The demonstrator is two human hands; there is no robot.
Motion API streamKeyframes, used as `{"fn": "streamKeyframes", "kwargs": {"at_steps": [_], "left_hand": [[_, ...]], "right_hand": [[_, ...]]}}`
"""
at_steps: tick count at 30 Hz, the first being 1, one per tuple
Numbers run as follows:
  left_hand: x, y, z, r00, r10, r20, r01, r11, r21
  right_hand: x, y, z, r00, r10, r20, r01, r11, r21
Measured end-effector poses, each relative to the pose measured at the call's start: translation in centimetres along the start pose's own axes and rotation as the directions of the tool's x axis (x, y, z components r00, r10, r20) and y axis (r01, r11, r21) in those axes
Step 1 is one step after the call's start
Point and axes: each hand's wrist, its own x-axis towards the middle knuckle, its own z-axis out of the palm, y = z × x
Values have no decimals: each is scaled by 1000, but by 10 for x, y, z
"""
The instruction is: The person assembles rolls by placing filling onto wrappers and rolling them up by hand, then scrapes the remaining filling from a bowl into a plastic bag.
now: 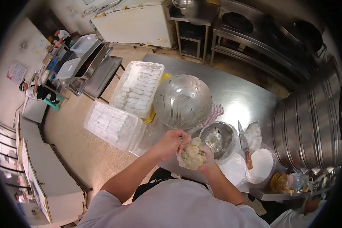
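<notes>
A thin pale wrapper heaped with whitish, green-flecked filling (193, 155) sits between my hands in front of my body. My left hand (171, 143) is closed, its fingers pinching the upper left edge. From the right and below, my right hand (206, 159) cups the wrapper, partly hidden by it. Just beyond stands a large steel bowl (167, 97) with smears and green bits inside. A smaller steel pot (228, 131) lined with clear plastic is close to my right hand.
Two plastic tubs, one near (88, 122) and one far (160, 68), hold floured white rolls. A wooden-handled knife (248, 159) lies by white discs (260, 166). Stacked steel steamers (306, 125) and an oil bottle (282, 183) stand at right. Another person (36, 90) sits far left.
</notes>
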Motion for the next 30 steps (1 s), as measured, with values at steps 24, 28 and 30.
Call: {"fn": "streamKeyframes", "kwargs": {"at_steps": [24, 28, 30], "left_hand": [[-366, -18, -252, 629, 402, -665, -754, 524, -396], [-417, -62, -310, 471, 280, -837, -820, 489, -298], [-431, -86, -332, 395, 221, -892, -850, 455, -264]], "right_hand": [[212, 240, 266, 975, -204, 92, 35, -269, -963], [277, 338, 257, 988, -50, 145, 147, 37, -988], [307, 391, 246, 975, 205, 80, 107, -122, -987]]}}
